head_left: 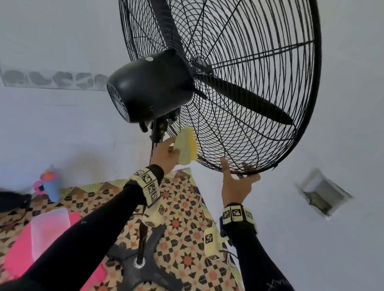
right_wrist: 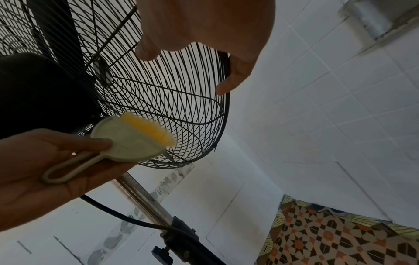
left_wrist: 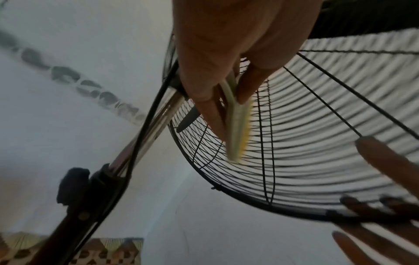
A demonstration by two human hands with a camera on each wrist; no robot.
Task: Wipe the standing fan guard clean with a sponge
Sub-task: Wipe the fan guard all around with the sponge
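Note:
The black wire fan guard (head_left: 318, 72) fills the upper head view, with its motor housing (head_left: 149, 87) at the back. My left hand (head_left: 165, 155) pinches a pale green sponge holder with a yellow pad (head_left: 186, 149), and the pad lies against the lower rear wires beside the motor. In the left wrist view the sponge (left_wrist: 235, 125) sits edge-on between my fingers, blurred. The right wrist view shows the sponge (right_wrist: 133, 138) and its loop handle in my left palm. My right hand (head_left: 238, 182) grips the guard's bottom rim (left_wrist: 226, 192), fingers curled over it.
The fan's steel pole (head_left: 142, 238) drops to a black cross base (head_left: 139, 271) on a patterned mat (head_left: 194, 247). A pink box (head_left: 43, 235) and a blue and pink bottle (head_left: 51, 184) lie at the left. A white tiled wall with a recess (head_left: 322, 194) stands behind.

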